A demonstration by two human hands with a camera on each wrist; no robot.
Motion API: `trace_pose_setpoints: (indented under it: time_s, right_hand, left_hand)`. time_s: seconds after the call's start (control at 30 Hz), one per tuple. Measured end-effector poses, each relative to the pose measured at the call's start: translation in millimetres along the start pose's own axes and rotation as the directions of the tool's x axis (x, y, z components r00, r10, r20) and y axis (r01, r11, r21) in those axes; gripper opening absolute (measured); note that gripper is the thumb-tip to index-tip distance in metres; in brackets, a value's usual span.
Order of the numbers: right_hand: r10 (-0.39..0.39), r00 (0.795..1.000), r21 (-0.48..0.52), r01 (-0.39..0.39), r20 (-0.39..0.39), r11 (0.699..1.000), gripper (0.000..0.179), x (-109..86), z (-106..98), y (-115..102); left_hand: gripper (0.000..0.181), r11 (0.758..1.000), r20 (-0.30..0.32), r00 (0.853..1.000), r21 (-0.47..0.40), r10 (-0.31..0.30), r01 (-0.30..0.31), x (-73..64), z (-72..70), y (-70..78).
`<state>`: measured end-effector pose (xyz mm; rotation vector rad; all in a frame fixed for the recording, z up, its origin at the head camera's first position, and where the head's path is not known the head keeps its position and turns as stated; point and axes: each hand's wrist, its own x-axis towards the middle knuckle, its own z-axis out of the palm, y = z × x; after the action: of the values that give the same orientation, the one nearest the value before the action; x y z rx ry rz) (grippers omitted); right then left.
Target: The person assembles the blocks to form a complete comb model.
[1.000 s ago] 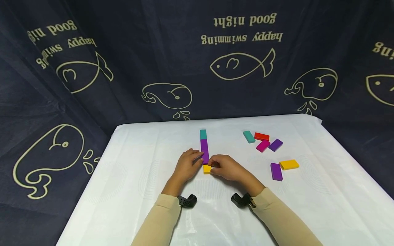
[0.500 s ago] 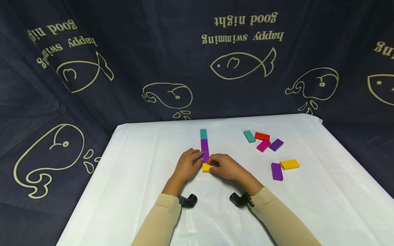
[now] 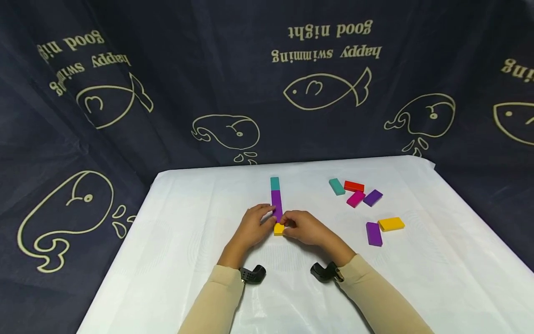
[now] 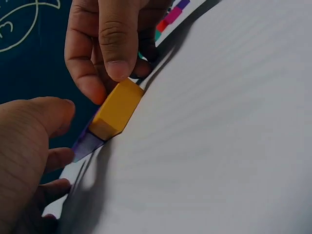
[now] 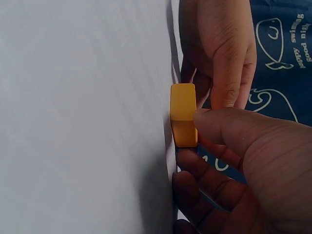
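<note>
Row: a teal block at the far end, a purple section in the middle, a yellow block at the near end; all lie in one straight line on the white tabletop.
Yellow block, position: end-on against the purple section, between the two hands.
Right hand: thumb and forefinger bent close together, pinching the yellow block; remaining fingers curled below, per the right wrist view.
Left hand: on the left side of the row, fingers loosely bent, a gap between thumb and forefinger; fingertips at the side of the purple section, gripping nothing.
Loose group, far right: a loose teal block, a red block, a magenta block and a dark purple block, close together.
Loose pair, nearer: a loose purple block just beside a loose yellow block.
Wrists: a black device on the left, another on the right; beige sleeves.
Backdrop: dark cloth with pale fish and whale outlines.
</note>
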<state>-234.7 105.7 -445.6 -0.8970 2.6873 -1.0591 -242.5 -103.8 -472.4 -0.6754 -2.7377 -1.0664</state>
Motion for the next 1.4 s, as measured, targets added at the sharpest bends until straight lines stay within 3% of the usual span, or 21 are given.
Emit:
trace_pose_setpoints:
  time_s: [0.23,0.43,0.6,0.83,0.97,1.23,1.4]
  right_hand:
    - [-0.001,1.000,0.010,0.001,0.000,1.000,0.014,-0.2,3,1]
    - [0.014,1.000,0.015,-0.014,0.025,1.000,0.016,2.2,4,-2]
    - [0.019,0.999,0.033,-0.020,0.026,0.999,0.016,0.7,3,-1]
    - [-0.005,1.000,0.036,0.005,0.011,0.999,0.015,-1.6,4,0]
    - [-0.019,1.000,0.031,0.019,-0.007,0.999,0.015,-1.5,3,1]
    - [-0.006,1.000,0.039,0.006,0.006,0.999,0.015,-0.7,0,1]
    - [0.023,1.000,0.057,-0.023,0.008,0.998,0.016,-2.6,-16,5]
  left_hand:
    - [0.039,0.997,0.038,0.997,-0.044,-0.063,0.064,-12.0,-6.3,9.9]
    - [0.039,0.990,0.010,0.995,-0.101,-0.102,0.103,-34.8,-9.2,20.6]
    - [0.037,0.984,-0.048,0.990,-0.125,-0.130,0.124,-42.9,-4.4,26.4]
    - [0.031,0.996,-0.154,0.987,-0.085,-0.048,0.035,-39.9,9.6,21.7]
    - [0.029,0.999,-0.187,0.982,-0.039,-0.028,0.021,-38.3,13.8,20.6]
    - [0.028,1.000,-0.196,0.980,0.002,-0.027,0.028,-36.6,16.5,19.8]
    - [0.028,1.000,-0.205,0.979,0.000,-0.011,0.011,-35.1,17.6,20.6]
